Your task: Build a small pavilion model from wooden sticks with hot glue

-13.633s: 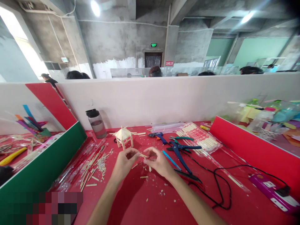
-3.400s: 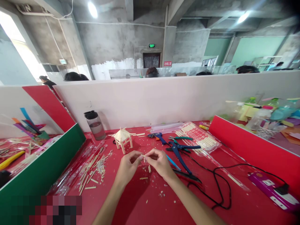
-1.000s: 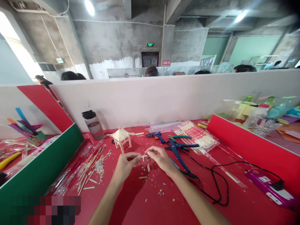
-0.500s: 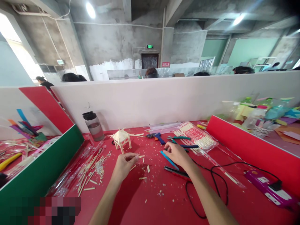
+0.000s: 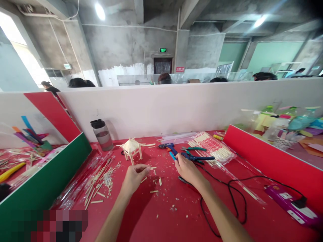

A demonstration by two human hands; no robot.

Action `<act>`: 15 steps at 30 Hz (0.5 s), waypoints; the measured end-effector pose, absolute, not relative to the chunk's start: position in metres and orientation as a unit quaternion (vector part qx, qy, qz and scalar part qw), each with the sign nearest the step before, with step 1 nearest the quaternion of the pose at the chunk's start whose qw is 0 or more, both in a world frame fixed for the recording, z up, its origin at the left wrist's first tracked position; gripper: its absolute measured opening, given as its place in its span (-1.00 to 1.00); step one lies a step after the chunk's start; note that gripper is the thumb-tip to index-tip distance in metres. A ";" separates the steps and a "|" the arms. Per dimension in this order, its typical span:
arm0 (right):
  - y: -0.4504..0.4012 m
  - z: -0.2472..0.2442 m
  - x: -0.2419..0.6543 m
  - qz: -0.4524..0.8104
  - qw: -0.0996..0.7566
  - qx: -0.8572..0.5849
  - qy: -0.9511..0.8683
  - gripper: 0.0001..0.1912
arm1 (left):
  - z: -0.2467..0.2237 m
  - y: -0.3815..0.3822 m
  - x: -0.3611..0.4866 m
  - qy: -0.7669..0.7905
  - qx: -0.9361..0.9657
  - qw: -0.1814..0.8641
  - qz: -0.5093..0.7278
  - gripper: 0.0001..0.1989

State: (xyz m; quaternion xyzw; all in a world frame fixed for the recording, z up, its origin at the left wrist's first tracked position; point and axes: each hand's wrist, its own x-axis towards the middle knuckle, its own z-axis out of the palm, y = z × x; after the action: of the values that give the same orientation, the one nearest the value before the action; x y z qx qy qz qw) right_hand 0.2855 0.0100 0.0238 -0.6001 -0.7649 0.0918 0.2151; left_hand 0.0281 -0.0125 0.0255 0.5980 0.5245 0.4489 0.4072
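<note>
My left hand is closed in a pinch just in front of a small pavilion model built of pale wooden sticks. What its fingertips hold, if anything, I cannot make out. A blue pen-like tool sticks out past the fingers of my right hand, which is closed around it. Beyond that hand lie a blue glue gun, green-handled pliers and a dark blue-handled tool. A black-and-red tool rests partly under my right wrist.
Cut sticks and white scraps litter the red table. A water bottle stands at the back left. Packaged sticks lie at the back right. A black cable curls near a purple power strip. Low partitions enclose the table.
My right hand has picked up the blue pen-like tool from the table, and its end now points up and away to the left. My left hand stays put.
</note>
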 end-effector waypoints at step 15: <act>0.022 0.018 0.274 0.238 0.411 -0.524 -0.707 -0.70 | 0.031 -0.015 0.035 0.523 0.576 0.433 0.456 -0.54</act>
State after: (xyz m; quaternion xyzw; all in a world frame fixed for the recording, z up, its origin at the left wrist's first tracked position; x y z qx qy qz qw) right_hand 0.2741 0.0218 0.0180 -0.5240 -0.7069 0.2378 0.4113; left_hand 0.0349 -0.0150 0.0308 0.5757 0.5227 0.4560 0.4329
